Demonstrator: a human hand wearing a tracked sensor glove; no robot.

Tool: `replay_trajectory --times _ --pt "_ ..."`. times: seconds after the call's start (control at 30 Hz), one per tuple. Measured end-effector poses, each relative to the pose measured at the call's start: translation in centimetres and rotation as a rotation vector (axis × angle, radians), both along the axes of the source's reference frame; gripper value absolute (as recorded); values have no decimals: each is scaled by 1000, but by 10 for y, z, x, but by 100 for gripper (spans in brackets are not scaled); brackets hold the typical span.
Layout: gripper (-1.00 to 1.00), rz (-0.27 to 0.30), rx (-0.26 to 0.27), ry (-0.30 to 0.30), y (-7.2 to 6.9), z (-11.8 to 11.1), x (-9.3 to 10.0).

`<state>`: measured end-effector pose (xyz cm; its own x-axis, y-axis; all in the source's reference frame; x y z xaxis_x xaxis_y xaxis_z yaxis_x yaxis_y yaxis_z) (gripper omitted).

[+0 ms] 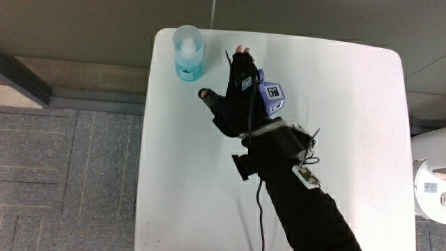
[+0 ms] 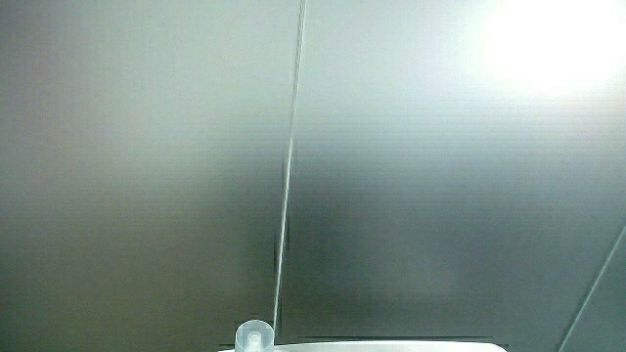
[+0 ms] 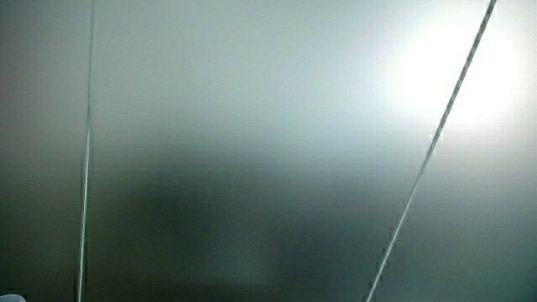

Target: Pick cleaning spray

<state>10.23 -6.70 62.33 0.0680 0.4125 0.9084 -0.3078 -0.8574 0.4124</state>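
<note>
A clear bottle of blue cleaning spray stands upright at a corner of the white table, at the edge farthest from the person. Its cap just shows in a side view. The gloved hand hovers over the table right beside the bottle, apart from it, with the patterned cube on its back. Its fingers are spread, thumb pointing toward the bottle, and they hold nothing. The forearm reaches in from the person's edge.
Both side views show mostly a pale wall. A white round object sits off the table beside its long edge. Grey carpet floor lies along the table's edge nearest the bottle.
</note>
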Motion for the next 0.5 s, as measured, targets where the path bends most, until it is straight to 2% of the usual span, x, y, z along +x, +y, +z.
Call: replay_trajectory --times 0.1,0.13,0.2,0.23,0.3,0.5 --pt "0 -1 29 -24 -8 -11 -2" --pt "0 6 3 -8 -9 -10 -2" --pt "0 6 -12 -30 -12 -17 -8" --pt "0 8 -3 -28 -13 -20 -11" --pt "0 -3 29 -55 -16 -16 -15" --pt "0 -10 17 -82 -18 -16 -19"
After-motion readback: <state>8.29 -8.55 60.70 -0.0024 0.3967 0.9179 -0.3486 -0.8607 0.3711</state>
